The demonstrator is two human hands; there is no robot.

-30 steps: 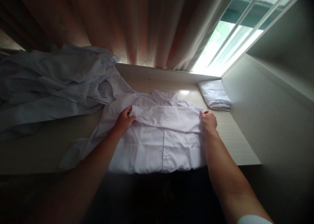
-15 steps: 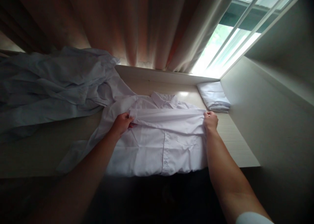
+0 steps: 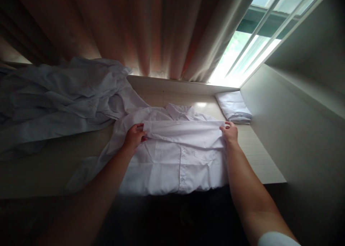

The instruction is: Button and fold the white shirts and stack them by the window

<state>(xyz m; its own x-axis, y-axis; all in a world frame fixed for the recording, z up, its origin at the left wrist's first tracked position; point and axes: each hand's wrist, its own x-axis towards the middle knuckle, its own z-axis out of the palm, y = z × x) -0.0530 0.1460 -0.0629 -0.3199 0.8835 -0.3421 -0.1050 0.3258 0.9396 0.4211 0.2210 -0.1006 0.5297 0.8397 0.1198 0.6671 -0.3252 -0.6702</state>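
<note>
A white button-up shirt (image 3: 175, 163) lies front up on the pale wooden table (image 3: 258, 159), collar toward the window. One sleeve (image 3: 185, 132) is folded flat across its chest. My left hand (image 3: 134, 136) pinches the left end of that folded sleeve, fingers closed on the cloth. My right hand (image 3: 230, 132) grips the right end at the shirt's shoulder edge. The other sleeve (image 3: 88, 165) trails off to the left over the table.
A heap of crumpled pale shirts (image 3: 59, 95) covers the table's left side. A folded white shirt (image 3: 234, 106) sits at the back right corner. A white wall panel (image 3: 291, 131) bounds the right; brown curtains (image 3: 140, 26) and a window (image 3: 250, 48) stand behind.
Both hands have drawn the folded sleeve straighter and a little farther up the chest; the view has dipped slightly. The grips are the same.
</note>
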